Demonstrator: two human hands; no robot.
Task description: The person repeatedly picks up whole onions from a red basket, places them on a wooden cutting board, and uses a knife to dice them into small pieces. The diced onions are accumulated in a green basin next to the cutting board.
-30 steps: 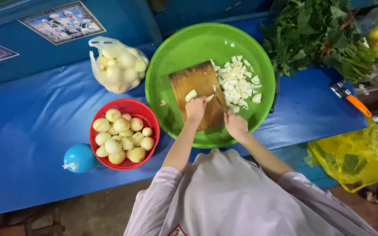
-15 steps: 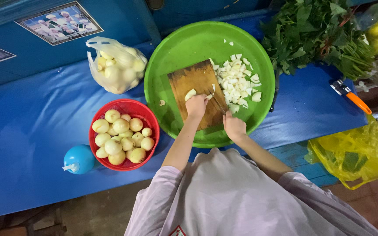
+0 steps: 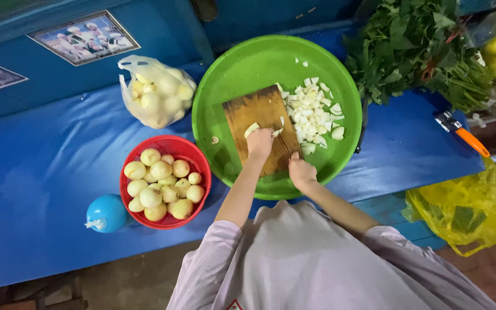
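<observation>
Onion piece point(image 3: 252, 128): on the wooden cutting board point(image 3: 262, 123) inside the green tray point(image 3: 231, 80)
Left hand point(image 3: 259, 143): pressing it down
Right hand point(image 3: 301, 171): closed, probably gripping a knife, can't tell
Risk: fingers sit close to the cut, a slippery piece could slide

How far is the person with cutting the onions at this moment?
Done: a pile of chopped white pieces lies in the green tray, beside the wooden board. In hand: the left hand presses a piece on the board, and the right hand works next to it. Left: the red bowl holds many whole peeled onions, and the clear bag holds more.
</observation>
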